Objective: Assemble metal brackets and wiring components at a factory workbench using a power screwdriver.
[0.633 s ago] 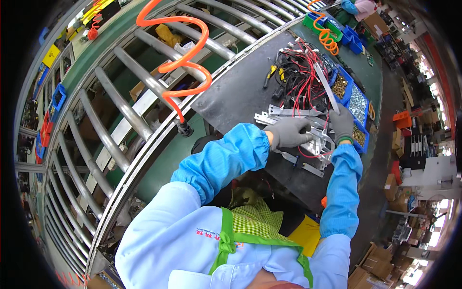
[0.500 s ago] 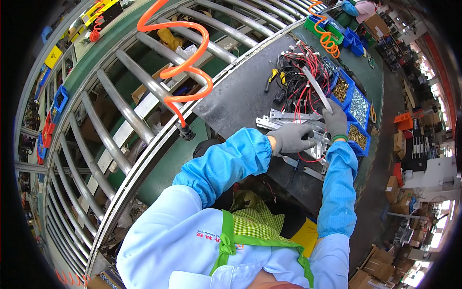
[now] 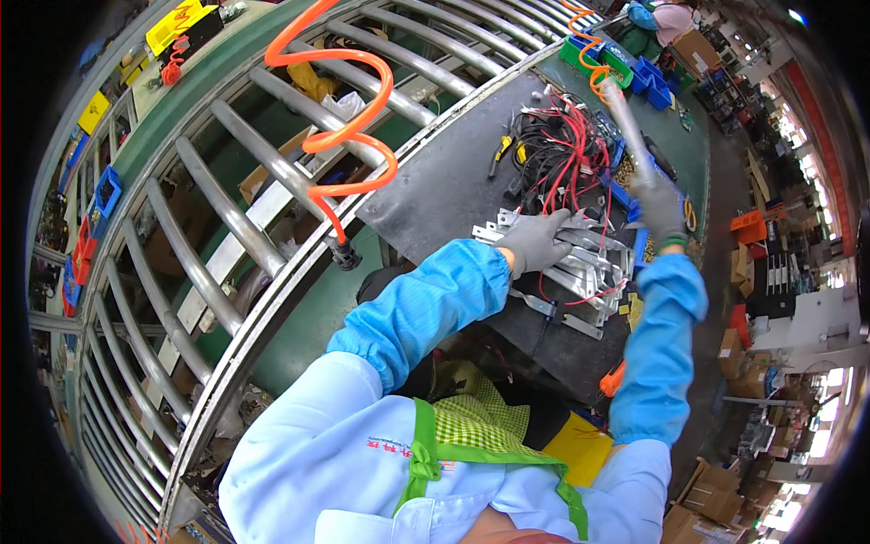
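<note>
Shiny bare-metal brackets (image 3: 580, 258), matt grey knit gloves, glossy orange plastic coiled hose (image 3: 349, 136), smooth blue cloth sleeves

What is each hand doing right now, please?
Left hand: gloved, resting spread on the metal brackets, not closed around anything.
Right hand: gloved, closed on a long tool.

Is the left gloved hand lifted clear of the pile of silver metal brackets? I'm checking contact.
No, the left gloved hand rests flat on the pile of silver metal brackets on the dark bench mat.
</note>
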Demonstrator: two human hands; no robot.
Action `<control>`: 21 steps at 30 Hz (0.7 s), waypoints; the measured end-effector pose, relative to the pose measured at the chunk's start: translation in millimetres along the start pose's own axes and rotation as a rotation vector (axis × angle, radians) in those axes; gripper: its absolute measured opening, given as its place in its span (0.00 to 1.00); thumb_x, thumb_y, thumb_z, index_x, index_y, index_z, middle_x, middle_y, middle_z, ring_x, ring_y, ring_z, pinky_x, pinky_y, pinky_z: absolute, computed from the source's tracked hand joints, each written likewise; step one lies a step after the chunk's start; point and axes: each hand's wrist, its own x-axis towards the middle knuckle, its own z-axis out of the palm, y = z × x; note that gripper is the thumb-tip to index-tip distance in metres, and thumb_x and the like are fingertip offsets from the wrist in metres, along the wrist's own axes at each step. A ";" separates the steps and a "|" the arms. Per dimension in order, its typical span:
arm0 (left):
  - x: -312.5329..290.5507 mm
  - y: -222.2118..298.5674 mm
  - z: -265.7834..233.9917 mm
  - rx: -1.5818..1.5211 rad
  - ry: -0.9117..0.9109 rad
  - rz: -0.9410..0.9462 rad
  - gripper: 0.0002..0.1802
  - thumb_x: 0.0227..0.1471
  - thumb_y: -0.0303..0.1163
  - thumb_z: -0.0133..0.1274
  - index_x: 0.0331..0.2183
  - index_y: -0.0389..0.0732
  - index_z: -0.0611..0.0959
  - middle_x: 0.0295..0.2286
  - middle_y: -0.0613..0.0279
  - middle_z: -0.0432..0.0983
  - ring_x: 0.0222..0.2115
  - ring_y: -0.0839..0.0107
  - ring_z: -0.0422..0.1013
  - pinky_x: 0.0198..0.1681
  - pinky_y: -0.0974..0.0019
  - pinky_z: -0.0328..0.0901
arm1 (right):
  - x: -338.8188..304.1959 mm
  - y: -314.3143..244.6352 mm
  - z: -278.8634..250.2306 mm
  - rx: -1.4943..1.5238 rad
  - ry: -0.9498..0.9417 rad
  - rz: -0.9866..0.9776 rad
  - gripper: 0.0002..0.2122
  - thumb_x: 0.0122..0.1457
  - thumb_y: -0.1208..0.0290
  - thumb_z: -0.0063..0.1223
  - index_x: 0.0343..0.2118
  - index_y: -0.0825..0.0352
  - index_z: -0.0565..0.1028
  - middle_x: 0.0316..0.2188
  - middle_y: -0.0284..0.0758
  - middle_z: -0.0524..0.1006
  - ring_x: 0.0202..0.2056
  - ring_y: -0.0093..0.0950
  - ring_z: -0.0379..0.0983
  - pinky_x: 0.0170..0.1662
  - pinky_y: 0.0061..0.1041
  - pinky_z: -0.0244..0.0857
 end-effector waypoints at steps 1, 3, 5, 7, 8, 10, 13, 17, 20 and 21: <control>-0.4 -8.4 1.0 0.029 0.001 -0.025 0.36 0.50 0.45 0.56 0.57 0.40 0.67 0.42 0.43 0.76 0.44 0.47 0.72 0.48 0.52 0.66 | -6.3 -38.6 -26.6 0.021 0.034 0.035 0.21 0.56 0.51 0.54 0.36 0.70 0.76 0.24 0.41 0.75 0.28 0.32 0.71 0.33 0.35 0.65; 3.3 -5.7 4.1 0.049 -0.026 -0.015 0.37 0.50 0.46 0.56 0.57 0.39 0.67 0.43 0.43 0.75 0.44 0.46 0.72 0.48 0.51 0.65 | -1.5 -44.0 -77.9 -0.034 0.331 -0.012 0.18 0.59 0.53 0.54 0.37 0.67 0.77 0.24 0.34 0.74 0.28 0.22 0.68 0.33 0.27 0.64; 0.5 1.1 5.8 0.079 0.061 0.094 0.37 0.50 0.46 0.56 0.57 0.37 0.67 0.43 0.43 0.75 0.45 0.46 0.71 0.48 0.51 0.65 | -15.1 -67.4 -112.0 0.102 0.417 0.088 0.16 0.59 0.56 0.56 0.39 0.65 0.78 0.24 0.31 0.74 0.29 0.16 0.68 0.33 0.22 0.63; 2.8 0.2 14.1 -0.048 0.203 0.095 0.32 0.49 0.44 0.58 0.52 0.37 0.72 0.41 0.47 0.76 0.43 0.51 0.73 0.47 0.55 0.67 | -30.3 -86.3 -126.4 0.082 0.497 -0.207 0.15 0.60 0.56 0.54 0.39 0.65 0.78 0.23 0.32 0.73 0.27 0.18 0.66 0.31 0.23 0.61; 5.2 0.8 16.5 -0.114 0.284 0.098 0.29 0.50 0.41 0.58 0.51 0.37 0.74 0.40 0.48 0.77 0.42 0.54 0.74 0.46 0.57 0.68 | -36.4 -89.8 -134.0 -0.079 0.453 -0.223 0.14 0.61 0.58 0.54 0.39 0.65 0.77 0.21 0.32 0.72 0.26 0.18 0.66 0.30 0.24 0.61; 2.2 19.1 4.0 -0.273 0.396 0.150 0.24 0.51 0.39 0.58 0.48 0.39 0.76 0.38 0.47 0.77 0.38 0.53 0.75 0.42 0.58 0.69 | -60.5 -98.2 -154.4 -0.140 0.424 -0.215 0.14 0.61 0.59 0.54 0.39 0.65 0.77 0.21 0.32 0.72 0.25 0.19 0.66 0.30 0.24 0.62; -6.2 38.4 -6.2 -0.632 0.273 0.195 0.27 0.53 0.38 0.59 0.51 0.35 0.74 0.43 0.54 0.76 0.44 0.67 0.73 0.48 0.62 0.67 | -96.8 -109.8 -173.9 -0.167 0.370 -0.157 0.12 0.60 0.62 0.55 0.38 0.66 0.77 0.20 0.33 0.73 0.23 0.21 0.68 0.29 0.24 0.63; -14.6 69.9 -18.0 -0.604 0.245 0.353 0.42 0.50 0.44 0.63 0.59 0.36 0.64 0.51 0.53 0.70 0.51 0.65 0.67 0.53 0.61 0.63 | -133.2 -123.3 -183.1 -0.092 0.350 -0.174 0.11 0.59 0.64 0.55 0.38 0.68 0.77 0.21 0.33 0.75 0.22 0.19 0.68 0.27 0.23 0.62; -29.6 111.9 -27.5 -0.937 0.106 0.399 0.53 0.46 0.43 0.65 0.63 0.36 0.51 0.47 0.48 0.71 0.46 0.60 0.70 0.49 0.60 0.67 | -161.0 -140.6 -190.4 0.067 0.274 -0.182 0.10 0.58 0.67 0.55 0.37 0.69 0.77 0.21 0.32 0.74 0.23 0.16 0.67 0.28 0.22 0.62; -24.6 108.1 -30.1 -0.611 0.045 0.572 0.49 0.48 0.43 0.63 0.62 0.35 0.54 0.41 0.52 0.72 0.37 0.66 0.73 0.39 0.66 0.70 | -171.8 -148.1 -192.3 0.070 0.282 -0.189 0.10 0.58 0.67 0.55 0.37 0.69 0.77 0.21 0.32 0.74 0.23 0.16 0.67 0.28 0.22 0.62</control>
